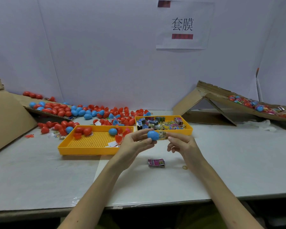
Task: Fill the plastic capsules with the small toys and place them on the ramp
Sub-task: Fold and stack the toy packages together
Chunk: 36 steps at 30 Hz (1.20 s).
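Seen from the head, the left hand (pixel 135 143) grips a blue capsule (pixel 153 138) above the table. The right hand (pixel 180 144) pinches a small yellow toy packet (pixel 162 135) right against it. This looks like the filling step. Next, the packet needs pushing in, then the capsule goes to the ramp (pixel 221 100) on the right. The toy tray (pixel 189 128) sits just behind the hands, and nothing seems to block the way.

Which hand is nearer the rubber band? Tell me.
Right. The right hand is just beyond the rubber band; the left hand is farther left, holding the blue capsule.
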Each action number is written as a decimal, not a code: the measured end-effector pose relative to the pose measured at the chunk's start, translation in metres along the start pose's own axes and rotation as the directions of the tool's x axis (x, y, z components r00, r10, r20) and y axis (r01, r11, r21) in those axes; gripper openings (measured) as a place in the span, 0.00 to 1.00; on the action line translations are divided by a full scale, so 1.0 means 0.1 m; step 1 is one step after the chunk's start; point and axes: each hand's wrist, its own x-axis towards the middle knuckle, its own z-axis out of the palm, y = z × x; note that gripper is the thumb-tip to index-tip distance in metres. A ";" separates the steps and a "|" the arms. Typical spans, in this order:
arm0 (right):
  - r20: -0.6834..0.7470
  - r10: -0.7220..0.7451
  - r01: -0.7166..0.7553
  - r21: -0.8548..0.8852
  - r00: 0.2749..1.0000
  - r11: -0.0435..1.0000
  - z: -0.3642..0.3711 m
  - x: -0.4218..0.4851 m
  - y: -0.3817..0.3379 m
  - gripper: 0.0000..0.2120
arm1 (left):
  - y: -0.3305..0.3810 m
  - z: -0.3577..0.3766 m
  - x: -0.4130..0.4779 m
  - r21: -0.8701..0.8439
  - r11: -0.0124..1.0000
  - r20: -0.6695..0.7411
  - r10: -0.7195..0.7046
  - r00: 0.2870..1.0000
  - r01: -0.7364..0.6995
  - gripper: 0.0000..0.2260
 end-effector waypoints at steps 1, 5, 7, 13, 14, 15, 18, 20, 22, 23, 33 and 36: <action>0.004 -0.002 0.002 -0.006 1.000 1.000 0.00 0.00 0.00 0.08 | 0.00 0.00 0.00 0.016 1.000 -0.010 0.008 1.000 -0.008 0.14; 0.007 -0.002 0.002 -0.014 1.000 1.000 0.00 -0.01 0.00 0.08 | -0.01 0.05 0.01 0.061 0.997 -0.035 0.043 0.998 -0.041 0.15; 0.003 -0.004 0.004 -0.026 1.000 1.000 0.00 -0.01 0.01 0.08 | -0.02 0.06 0.01 0.085 0.995 -0.024 0.061 0.998 -0.059 0.17; 0.003 -0.005 0.005 -0.048 1.000 0.999 0.00 0.00 0.01 0.08 | -0.06 0.05 0.02 0.116 0.991 -0.035 0.072 0.997 -0.068 0.13; 0.004 -0.005 0.005 -0.048 1.000 0.999 0.00 0.00 0.01 0.08 | -0.05 0.05 0.02 0.112 0.991 -0.044 0.079 0.996 -0.074 0.12; 0.003 -0.004 0.004 -0.047 1.000 0.999 0.00 0.00 0.01 0.08 | -0.06 0.05 0.03 0.107 0.991 -0.054 0.088 0.995 -0.082 0.10; 0.000 0.004 -0.004 -0.046 1.000 0.999 0.01 0.00 0.02 0.09 | -0.07 0.03 0.04 0.119 0.987 -0.068 0.116 0.991 -0.107 0.12; 0.004 0.004 -0.004 -0.058 1.000 0.998 0.01 0.01 0.02 0.09 | -0.08 0.02 0.05 0.157 0.981 -0.069 0.130 0.989 -0.118 0.15; 0.005 0.001 0.000 -0.077 1.000 0.997 0.01 0.01 0.03 0.09 | -0.09 0.03 0.05 0.176 0.976 -0.083 0.141 0.987 -0.125 0.14; 0.000 -0.003 0.003 -0.089 1.000 0.996 0.00 0.01 0.03 0.09 | -0.08 0.03 0.05 0.170 0.977 -0.088 0.144 0.986 -0.128 0.12; -0.067 -0.163 0.139 -0.273 0.984 0.952 0.01 -0.01 0.05 0.06 | -0.07 0.05 0.02 0.243 0.961 -0.039 0.148 0.988 -0.134 0.10; -0.069 -0.171 0.146 -0.276 0.983 0.950 0.01 -0.01 0.05 0.05 | -0.07 0.04 0.02 0.264 0.955 -0.033 0.152 0.988 -0.138 0.09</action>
